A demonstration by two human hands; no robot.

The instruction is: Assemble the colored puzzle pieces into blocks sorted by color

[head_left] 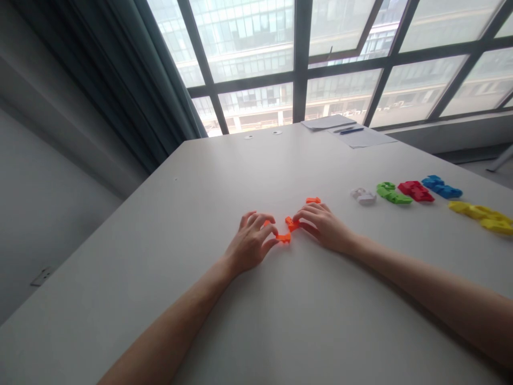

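Observation:
Both my hands rest on the white table (280,321) near its middle. My left hand (250,243) pinches a small orange plastic piece (284,237) between thumb and fingers. My right hand (325,224) pinches a second orange piece (291,223) just beside it; the two pieces are close together, possibly touching. A third orange piece (313,200) lies loose on the table just behind my right hand's fingers.
To the right lies a row of plastic pieces: white (363,195), green (393,193), red (416,191), blue (441,187), yellow (483,215). Papers (363,136) and a blue pen (351,130) lie at the far edge by the window. A curtain (132,80) hangs at left.

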